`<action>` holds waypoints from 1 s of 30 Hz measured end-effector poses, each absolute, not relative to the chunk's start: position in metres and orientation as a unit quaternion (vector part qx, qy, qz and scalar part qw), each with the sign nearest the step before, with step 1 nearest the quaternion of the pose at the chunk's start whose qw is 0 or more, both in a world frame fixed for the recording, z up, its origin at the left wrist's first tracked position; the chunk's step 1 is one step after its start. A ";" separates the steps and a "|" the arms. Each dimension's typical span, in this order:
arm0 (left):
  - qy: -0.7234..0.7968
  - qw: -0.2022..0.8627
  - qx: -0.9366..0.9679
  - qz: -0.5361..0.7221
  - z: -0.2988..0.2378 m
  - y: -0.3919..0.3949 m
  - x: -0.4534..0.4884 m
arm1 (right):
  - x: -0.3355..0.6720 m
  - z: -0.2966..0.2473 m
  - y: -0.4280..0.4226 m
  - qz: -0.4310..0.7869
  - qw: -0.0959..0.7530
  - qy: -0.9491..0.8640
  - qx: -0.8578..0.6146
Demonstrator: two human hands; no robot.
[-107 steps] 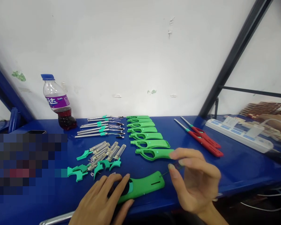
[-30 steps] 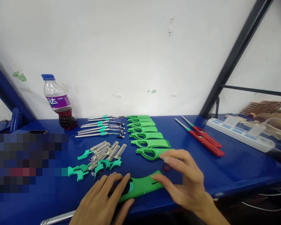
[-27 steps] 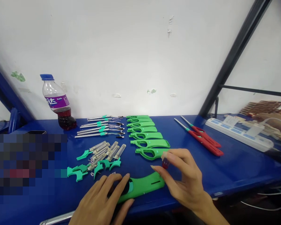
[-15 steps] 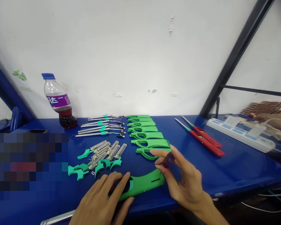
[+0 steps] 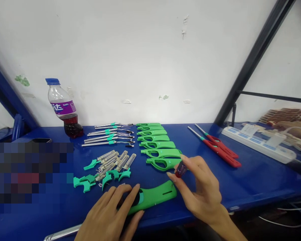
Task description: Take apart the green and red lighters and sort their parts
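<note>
My left hand [image 5: 110, 214] lies flat, fingers spread, pressing the near end of a green lighter handle [image 5: 155, 195] on the blue table's front edge. My right hand [image 5: 202, 192] hovers just right of that handle's far end, its fingertips pinched on a small dark red part [image 5: 181, 169]. Behind my right hand runs a row of several green handle shells [image 5: 157, 144].
On the blue table [image 5: 253, 187]: metal nozzle tubes [image 5: 106, 135], clear fuel tubes [image 5: 116, 161], teal triggers [image 5: 100, 177], a soda bottle [image 5: 64, 108], two red lighters [image 5: 218, 147], a white power strip [image 5: 258, 145]. Another person's hand [image 5: 294, 129] is at far right.
My right hand lifted off the green handle's far end and raised the small red part between its fingertips. My left hand has stayed put on the handle.
</note>
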State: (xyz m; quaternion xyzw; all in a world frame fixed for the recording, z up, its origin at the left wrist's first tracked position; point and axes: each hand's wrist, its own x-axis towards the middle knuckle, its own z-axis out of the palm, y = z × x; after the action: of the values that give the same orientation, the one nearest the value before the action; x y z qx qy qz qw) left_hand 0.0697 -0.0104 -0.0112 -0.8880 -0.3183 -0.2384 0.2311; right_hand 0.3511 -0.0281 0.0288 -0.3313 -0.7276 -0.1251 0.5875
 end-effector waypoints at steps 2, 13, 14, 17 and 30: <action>-0.318 0.233 -0.887 -0.240 -0.011 -0.010 0.070 | 0.352 0.024 -0.028 -0.108 0.588 -0.729 -0.335; -0.312 0.243 -0.886 -0.242 -0.013 -0.011 0.066 | 0.351 0.019 -0.031 -0.024 0.583 -0.733 -0.351; -0.313 0.242 -0.886 -0.241 -0.013 -0.012 0.067 | 0.351 0.020 -0.031 -0.022 0.582 -0.735 -0.349; -0.316 0.239 -0.887 -0.238 -0.013 -0.011 0.068 | 0.350 0.022 -0.032 -0.021 0.578 -0.743 -0.337; -0.317 0.246 -0.884 -0.239 -0.013 -0.010 0.067 | 0.352 0.025 -0.029 -0.071 0.562 -0.747 -0.346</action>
State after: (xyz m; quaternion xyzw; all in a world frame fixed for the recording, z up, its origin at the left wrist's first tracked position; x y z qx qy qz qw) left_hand 0.0674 -0.0104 -0.0129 -0.8843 -0.3174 -0.2386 0.2459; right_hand 0.3515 -0.0288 0.0250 -0.3462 -0.7475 -0.0712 0.5625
